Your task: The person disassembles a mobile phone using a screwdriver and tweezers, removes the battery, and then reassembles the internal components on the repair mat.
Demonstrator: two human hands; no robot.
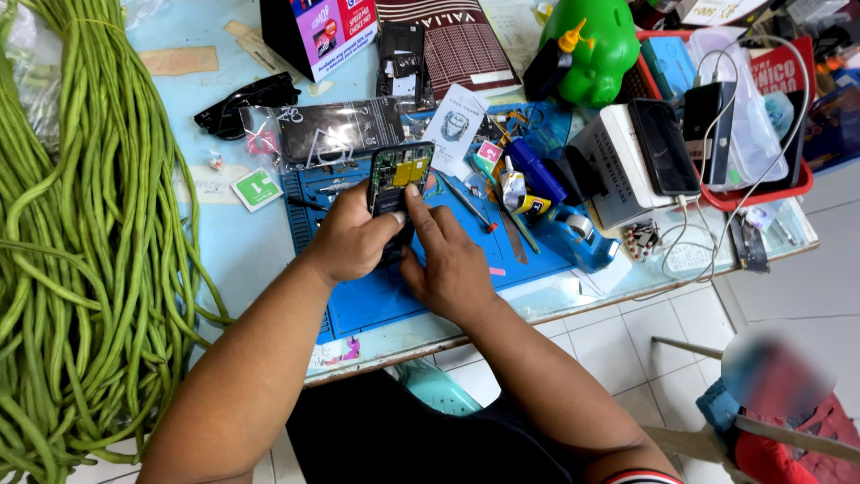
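An opened black phone, its back off with a green circuit board and a yellow part showing, stands tilted above the blue repair mat. My left hand grips its left side and lower part. My right hand holds the lower right side, with the index finger pressing on the phone's inside near the middle. Both forearms reach in from the bottom of the view.
A big heap of long green beans fills the left. Black sunglasses, a bagged phone part, screwdrivers, a tape dispenser, a green piggy bank and a red tray with phones crowd the table. A person sits at bottom right.
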